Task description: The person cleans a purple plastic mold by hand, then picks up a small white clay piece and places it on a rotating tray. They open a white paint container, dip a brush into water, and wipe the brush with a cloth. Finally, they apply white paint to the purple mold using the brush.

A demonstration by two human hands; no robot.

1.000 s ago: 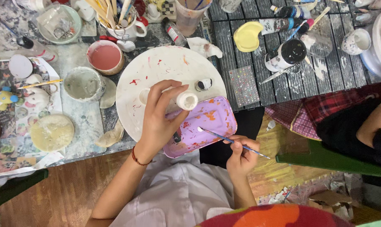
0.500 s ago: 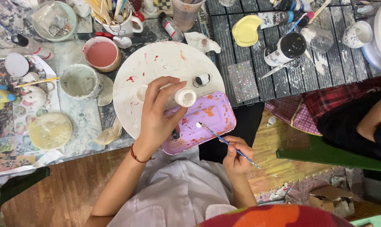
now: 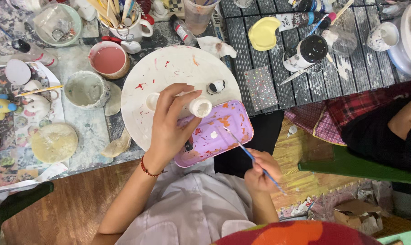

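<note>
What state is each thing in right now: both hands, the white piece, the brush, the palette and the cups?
Left hand: gripping the white ceramic piece, held over the round white board.
Right hand: pinching the thin paintbrush, tip at the palette.
Purple palette: smeared with orange and white paint.
Pink-filled cup: upright, uncovered.
Grey-filled cup: upright, uncovered.

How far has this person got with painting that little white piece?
Done: paint is mixed on the purple palette, smeared with orange and white. In hand: the left hand grips the small white figure over the round white board, while the right hand holds a thin blue brush with its tip at the palette. Left: what shows of the figure looks bare white.
</note>
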